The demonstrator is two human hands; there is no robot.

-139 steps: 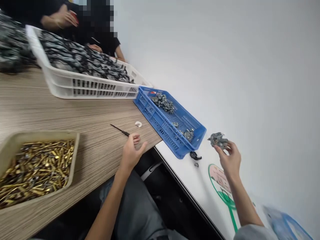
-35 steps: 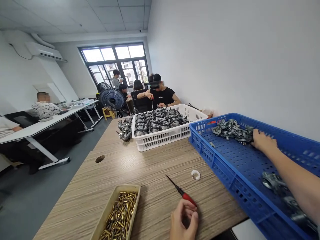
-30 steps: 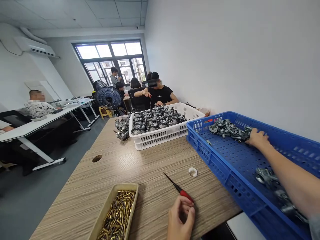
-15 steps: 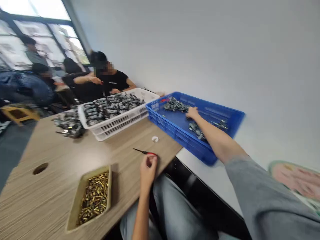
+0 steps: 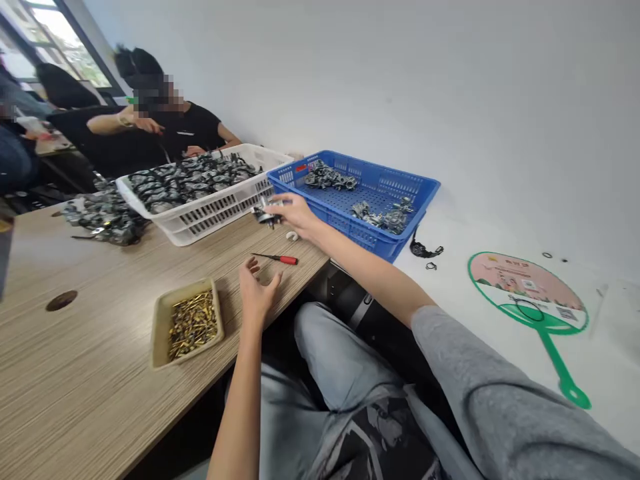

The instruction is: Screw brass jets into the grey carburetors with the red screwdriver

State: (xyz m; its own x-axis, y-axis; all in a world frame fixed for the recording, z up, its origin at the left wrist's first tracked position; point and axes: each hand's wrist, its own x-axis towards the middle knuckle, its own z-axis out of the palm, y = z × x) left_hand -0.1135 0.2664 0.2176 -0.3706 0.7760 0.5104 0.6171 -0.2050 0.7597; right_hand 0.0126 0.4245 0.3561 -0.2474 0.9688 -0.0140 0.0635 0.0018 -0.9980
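Observation:
My right hand [image 5: 295, 215] is shut on a small die-cast metal part [image 5: 263, 215], holding it above the wooden table's edge near the white crate. My left hand [image 5: 256, 295] is open with its fingers spread, just below a red-handled screwdriver [image 5: 277, 259] lying on the wood, and does not touch it. A small white C-shaped clip [image 5: 292, 235] sits on the table below my right wrist. The blue perforated crate [image 5: 345, 230] holds two heaps of similar metal parts.
A white crate [image 5: 215, 213] packed with dark metal assemblies stands beyond my hands, with a loose pile [image 5: 105, 223] to its left. A beige tray [image 5: 187, 325] holds brass pins. A co-worker [image 5: 185, 127] sits at the far end. Black rubber bits [image 5: 424, 250] lie on a white surface.
My right hand has come out of the blue crate, now holding a metal part over the table. My left hand has opened and left the screwdriver. The view has swung downward and right.

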